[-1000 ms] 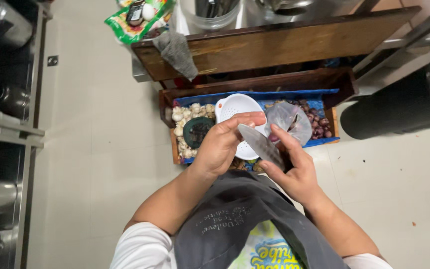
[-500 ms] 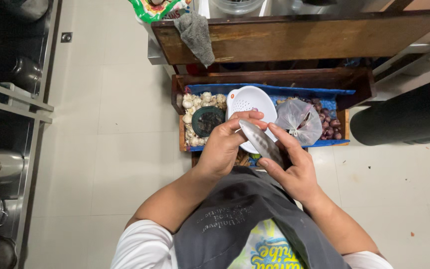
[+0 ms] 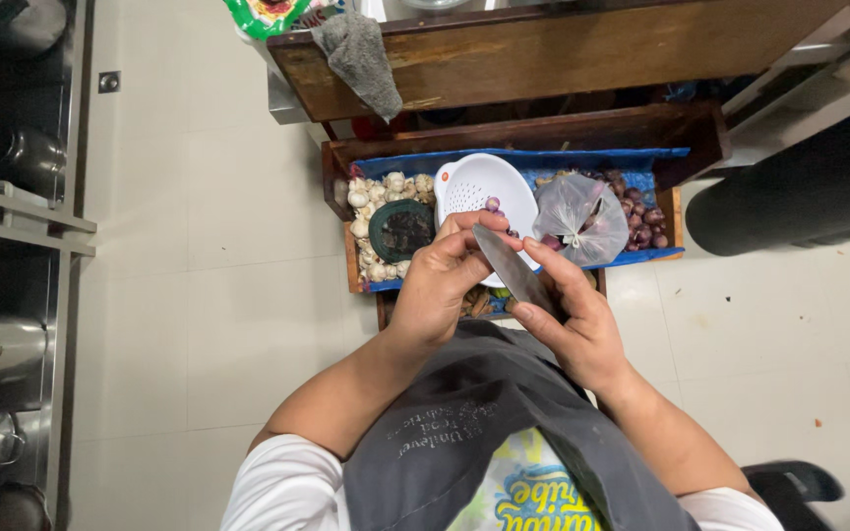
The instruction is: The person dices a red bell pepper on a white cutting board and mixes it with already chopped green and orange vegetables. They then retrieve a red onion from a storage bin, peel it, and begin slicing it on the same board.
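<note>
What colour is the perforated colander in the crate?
White; the colander shows best in the head view, just beyond the left hand.

Even overhead light is brightening the pale floor; the shelves at left are sitting in shadow, and edges are bending slightly.

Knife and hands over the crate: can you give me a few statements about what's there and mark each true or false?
1. The right hand holds a knife. True.
2. The white colander sits on the floor tiles. False: it rests in the wooden crate.
3. The left hand touches the knife blade. True.
4. A grey cloth hangs over the wooden shelf edge. True.
5. The garlic lies right of the clear bag. False: it lies left, beside the colander.
</note>
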